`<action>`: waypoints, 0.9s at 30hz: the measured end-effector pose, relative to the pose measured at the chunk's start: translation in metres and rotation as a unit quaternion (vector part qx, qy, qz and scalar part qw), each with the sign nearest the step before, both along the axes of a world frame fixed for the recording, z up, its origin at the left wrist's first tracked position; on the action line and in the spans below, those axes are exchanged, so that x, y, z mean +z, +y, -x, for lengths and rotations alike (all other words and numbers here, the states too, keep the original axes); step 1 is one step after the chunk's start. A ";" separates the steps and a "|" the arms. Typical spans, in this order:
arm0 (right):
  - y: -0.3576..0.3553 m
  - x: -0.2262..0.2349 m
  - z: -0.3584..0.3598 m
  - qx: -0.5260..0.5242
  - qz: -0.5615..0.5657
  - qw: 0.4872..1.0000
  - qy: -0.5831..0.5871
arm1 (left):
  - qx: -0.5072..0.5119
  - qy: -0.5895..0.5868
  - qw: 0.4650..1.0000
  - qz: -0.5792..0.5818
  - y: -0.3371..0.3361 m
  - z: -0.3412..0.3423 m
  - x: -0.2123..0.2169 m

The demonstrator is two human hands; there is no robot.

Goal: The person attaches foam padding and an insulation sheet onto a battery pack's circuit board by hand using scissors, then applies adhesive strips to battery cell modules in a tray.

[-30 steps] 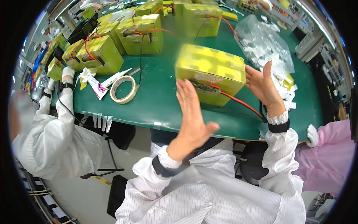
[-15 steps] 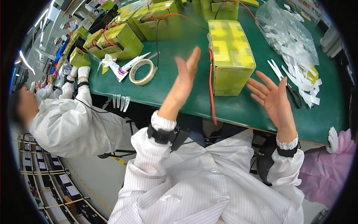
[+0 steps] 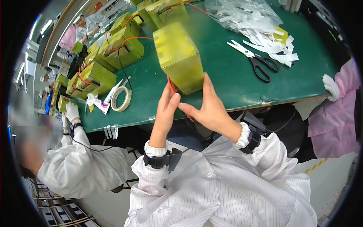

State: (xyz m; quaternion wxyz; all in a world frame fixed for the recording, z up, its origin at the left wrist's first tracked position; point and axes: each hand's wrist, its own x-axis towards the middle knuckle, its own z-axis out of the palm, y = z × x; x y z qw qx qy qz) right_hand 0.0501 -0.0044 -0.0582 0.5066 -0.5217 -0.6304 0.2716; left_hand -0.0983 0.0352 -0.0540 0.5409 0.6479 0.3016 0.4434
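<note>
Item: one yellow-green box (image 3: 181, 64), upper centre of the frame. Red wire (image 3: 171, 85) at its lower left edge, passing by the left thumb. Left hand (image 3: 164, 111), centre: we see fingers extended, close together, against the box's lower left; grip on wire, we cannot tell. Right hand (image 3: 211, 109), right of centre: thumb spread wide from fingers, these at the box's right edge.
</note>
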 end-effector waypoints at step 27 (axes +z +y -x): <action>-0.001 -0.019 0.022 0.057 -0.074 0.996 0.015 | 0.397 0.189 0.885 -0.156 0.001 -0.019 0.004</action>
